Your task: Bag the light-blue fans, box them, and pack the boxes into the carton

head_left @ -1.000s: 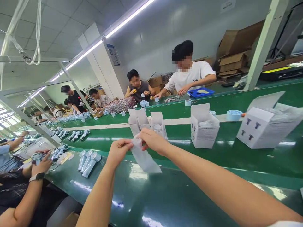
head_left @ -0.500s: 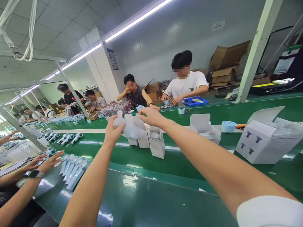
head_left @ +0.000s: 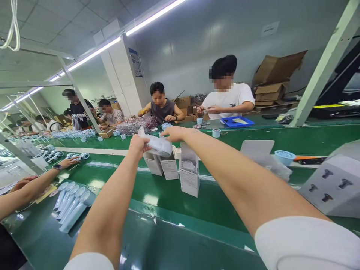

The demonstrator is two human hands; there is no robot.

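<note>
Both my arms reach out over a green conveyor belt (head_left: pixel 213 202). My left hand (head_left: pixel 140 144) and my right hand (head_left: pixel 174 133) are closed on the two ends of a clear plastic bag (head_left: pixel 156 144) with a pale object inside. I hold it level above a group of open white boxes (head_left: pixel 168 167) standing on the belt. A taller open white box (head_left: pixel 189 170) stands just right of them, under my right forearm.
Several pale blue handheld devices (head_left: pixel 70 204) lie at the near left, beside a neighbouring person's arm (head_left: pixel 36 185). More white boxes (head_left: pixel 332 182) and a blue tape roll (head_left: pixel 284 157) sit to the right. People work across the belt near a blue tray (head_left: pixel 237 120).
My hands have gone from pulling open an empty bag near the belt to holding it up, now rolled around an object, above the boxes. The view shifted right.
</note>
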